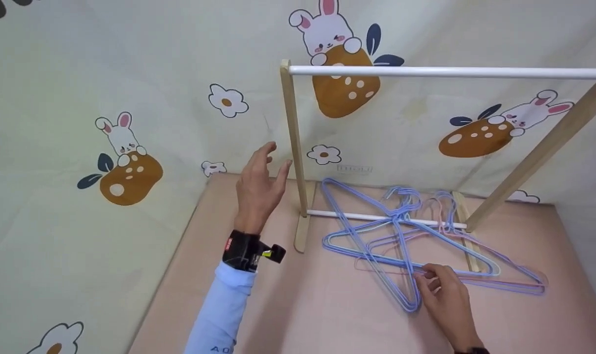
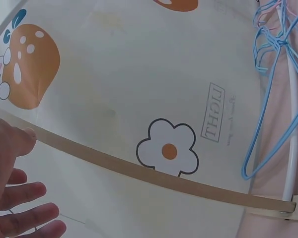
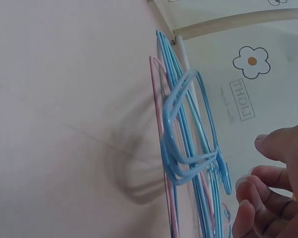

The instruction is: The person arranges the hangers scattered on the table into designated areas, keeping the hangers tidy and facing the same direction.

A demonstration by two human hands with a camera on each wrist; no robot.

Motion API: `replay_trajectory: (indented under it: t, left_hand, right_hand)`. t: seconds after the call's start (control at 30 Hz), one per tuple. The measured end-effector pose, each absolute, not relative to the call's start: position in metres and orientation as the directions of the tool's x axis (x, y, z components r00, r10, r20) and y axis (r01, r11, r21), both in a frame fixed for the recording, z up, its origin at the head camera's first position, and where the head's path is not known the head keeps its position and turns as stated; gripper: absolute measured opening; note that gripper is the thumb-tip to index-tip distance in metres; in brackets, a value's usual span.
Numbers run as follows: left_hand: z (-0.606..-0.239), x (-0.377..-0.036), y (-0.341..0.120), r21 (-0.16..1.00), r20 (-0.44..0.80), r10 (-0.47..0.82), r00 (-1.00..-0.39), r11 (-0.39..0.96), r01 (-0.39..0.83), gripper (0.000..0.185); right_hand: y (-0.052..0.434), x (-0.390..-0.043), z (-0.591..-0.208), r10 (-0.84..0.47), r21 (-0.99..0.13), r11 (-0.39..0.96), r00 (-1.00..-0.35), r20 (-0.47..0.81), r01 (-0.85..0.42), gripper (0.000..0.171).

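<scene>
My left hand is raised beside the left wooden post of a garment rack, its fingers spread and holding nothing. In the left wrist view, the thumb overlaps the post; whether they touch, I cannot tell. Several blue wire hangers lie in a tangled pile, leaning across the rack's lower white bar. Pink hangers are mixed in among them. Close to the near corner of the blue hangers is my right hand, fingers loosely bent. The right wrist view shows its thumb and fingers apart, gripping nothing.
Across the top of the rack runs a white rail, with a slanted right post at its end. Behind and to the left hangs a rabbit-print cloth. The pinkish tabletop lies beneath everything.
</scene>
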State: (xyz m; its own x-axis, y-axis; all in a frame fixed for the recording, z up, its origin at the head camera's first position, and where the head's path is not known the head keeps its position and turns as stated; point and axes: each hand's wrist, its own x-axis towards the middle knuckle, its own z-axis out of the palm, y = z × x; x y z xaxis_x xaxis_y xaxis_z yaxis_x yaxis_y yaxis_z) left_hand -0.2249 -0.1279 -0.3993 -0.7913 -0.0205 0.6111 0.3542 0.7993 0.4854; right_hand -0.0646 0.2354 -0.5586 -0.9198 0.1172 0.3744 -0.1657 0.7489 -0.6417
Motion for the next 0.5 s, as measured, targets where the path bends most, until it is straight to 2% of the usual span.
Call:
replay_trajectory:
  t: [0.5]
  left_hand:
    - [-0.393, -0.240, -0.114, 0.523, 0.609, -0.025, -0.792, 0.764, 0.378, 0.049]
  right_hand:
    - [0.231, -0.066, -0.565, 0.161, -0.640, 0.761, -0.922, 0.351, -0.111, 0.024]
